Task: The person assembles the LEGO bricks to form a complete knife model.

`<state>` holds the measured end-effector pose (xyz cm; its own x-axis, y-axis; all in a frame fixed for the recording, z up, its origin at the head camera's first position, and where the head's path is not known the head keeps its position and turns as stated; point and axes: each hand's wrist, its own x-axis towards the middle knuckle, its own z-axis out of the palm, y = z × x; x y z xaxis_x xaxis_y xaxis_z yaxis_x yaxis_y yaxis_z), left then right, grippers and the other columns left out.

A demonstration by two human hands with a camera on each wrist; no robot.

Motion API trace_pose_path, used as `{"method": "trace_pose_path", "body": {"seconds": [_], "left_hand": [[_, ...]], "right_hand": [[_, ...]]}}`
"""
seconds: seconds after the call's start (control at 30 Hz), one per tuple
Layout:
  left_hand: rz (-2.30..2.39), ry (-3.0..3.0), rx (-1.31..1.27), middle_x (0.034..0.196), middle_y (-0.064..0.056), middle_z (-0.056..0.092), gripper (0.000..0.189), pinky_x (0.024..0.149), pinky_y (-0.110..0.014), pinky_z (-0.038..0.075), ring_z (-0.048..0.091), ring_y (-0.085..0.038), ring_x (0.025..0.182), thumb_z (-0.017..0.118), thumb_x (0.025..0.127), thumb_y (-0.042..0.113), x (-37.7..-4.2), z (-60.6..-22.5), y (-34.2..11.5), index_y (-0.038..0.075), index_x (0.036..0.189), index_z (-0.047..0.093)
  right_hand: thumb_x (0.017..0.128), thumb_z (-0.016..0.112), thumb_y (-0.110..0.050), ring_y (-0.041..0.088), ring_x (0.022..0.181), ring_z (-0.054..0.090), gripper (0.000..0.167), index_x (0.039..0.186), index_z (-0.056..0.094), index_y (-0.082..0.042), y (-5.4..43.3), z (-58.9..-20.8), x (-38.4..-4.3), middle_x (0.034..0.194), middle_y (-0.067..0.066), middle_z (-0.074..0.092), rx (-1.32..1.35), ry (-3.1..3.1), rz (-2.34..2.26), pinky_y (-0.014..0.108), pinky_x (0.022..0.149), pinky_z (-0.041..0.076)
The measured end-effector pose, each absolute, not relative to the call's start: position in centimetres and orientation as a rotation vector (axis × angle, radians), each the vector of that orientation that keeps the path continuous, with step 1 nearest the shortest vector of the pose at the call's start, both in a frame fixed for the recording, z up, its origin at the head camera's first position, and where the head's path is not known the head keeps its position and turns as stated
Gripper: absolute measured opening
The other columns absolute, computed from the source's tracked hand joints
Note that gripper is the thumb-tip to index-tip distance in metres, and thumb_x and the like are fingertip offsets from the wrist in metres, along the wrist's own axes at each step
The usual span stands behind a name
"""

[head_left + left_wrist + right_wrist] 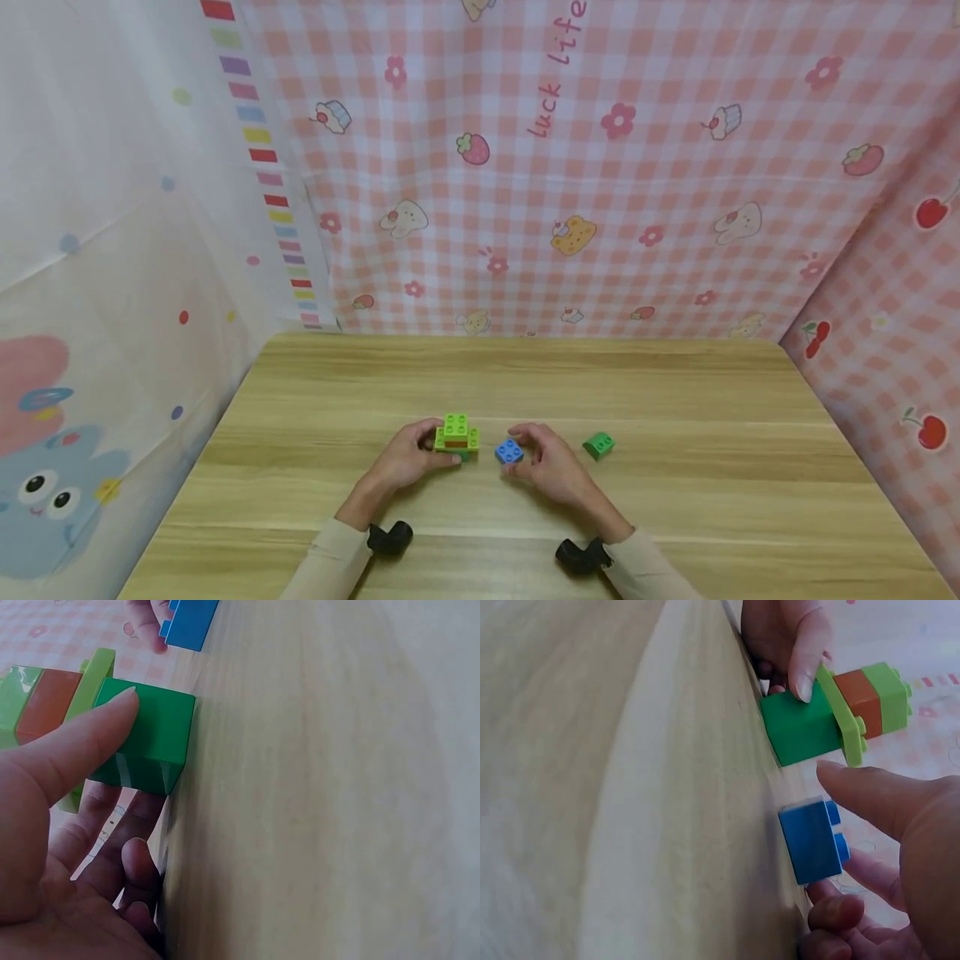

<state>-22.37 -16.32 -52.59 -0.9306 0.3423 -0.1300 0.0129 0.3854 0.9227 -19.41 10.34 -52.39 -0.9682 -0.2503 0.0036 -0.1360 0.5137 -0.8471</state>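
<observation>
My left hand (411,454) grips a stack of toy building bricks (456,432) that stands upright on the table. From the bottom up, the left wrist view shows a dark green block (154,731), a wider lime plate, an orange-brown brick (49,703) and a lime brick. The left thumb lies across the dark green block. Just right of the stack, a blue brick (508,451) with studs up sits on the table. Around it my right hand (553,462) is spread, the thumb apart from the brick and the fingers beside its far side in the right wrist view (810,840).
A green brick with a curved side (599,445) lies on the wooden table (675,517) to the right of my right hand. Behind the table hangs a pink checked cloth (525,192), with further printed cloths at both sides. Black devices are strapped at both wrists.
</observation>
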Motion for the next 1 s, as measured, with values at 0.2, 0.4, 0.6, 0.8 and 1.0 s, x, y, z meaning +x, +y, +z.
{"method": "trace_pose_path", "body": {"seconds": [0.2,0.4,0.6,0.8,1.0], "left_hand": [[1.565,2.338,0.301,0.095,-0.005,0.062,0.045,0.081,-0.031,0.044,0.054,-0.018,0.087,0.083,0.081,0.017,-22.19,-52.46,-16.29,0.01,0.121,0.065],[1.598,2.327,0.307,0.093,-0.005,0.06,0.044,0.079,-0.033,0.043,0.052,-0.019,0.086,0.082,0.081,0.013,-22.02,-52.33,-16.12,0.007,0.121,0.065],[1.589,2.353,0.287,0.092,-0.006,0.06,0.042,0.079,-0.034,0.042,0.052,-0.021,0.086,0.079,0.082,0.005,-21.83,-52.05,-15.85,0.003,0.121,0.064],[1.591,2.357,0.267,0.094,-0.005,0.061,0.044,0.081,-0.034,0.043,0.053,-0.019,0.087,0.08,0.082,0.007,-21.95,-52.12,-15.83,0.005,0.122,0.064],[1.589,2.358,0.263,0.096,-0.007,0.061,0.043,0.082,-0.034,0.043,0.054,-0.021,0.089,0.079,0.082,0.005,-22.32,-52.56,-15.96,0.004,0.123,0.063]], "right_hand": [[0.079,0.084,-0.016,0.013,0.075,0.048,0.048,0.122,0.062,-0.008,9.97,-52.71,-19.17,0.104,0.005,0.058,-0.366,2.659,-1.453,0.023,0.064,0.041],[0.08,0.083,-0.014,0.013,0.073,0.047,0.043,0.118,0.063,-0.01,9.74,-52.59,-19.15,0.1,0.004,0.057,-0.332,2.692,-1.434,0.023,0.062,0.04],[0.08,0.083,-0.013,0.013,0.074,0.048,0.042,0.117,0.064,-0.01,9.63,-52.6,-19.26,0.099,0.004,0.057,-0.322,2.709,-1.421,0.023,0.062,0.04],[0.081,0.082,-0.014,0.014,0.074,0.048,0.042,0.118,0.064,-0.01,9.65,-52.73,-19.42,0.1,0.004,0.058,-0.327,2.699,-1.427,0.024,0.062,0.04],[0.081,0.081,-0.013,0.013,0.075,0.049,0.042,0.12,0.065,-0.012,9.58,-52.76,-19.67,0.102,0.003,0.06,-0.323,2.707,-1.421,0.024,0.064,0.042]]}}
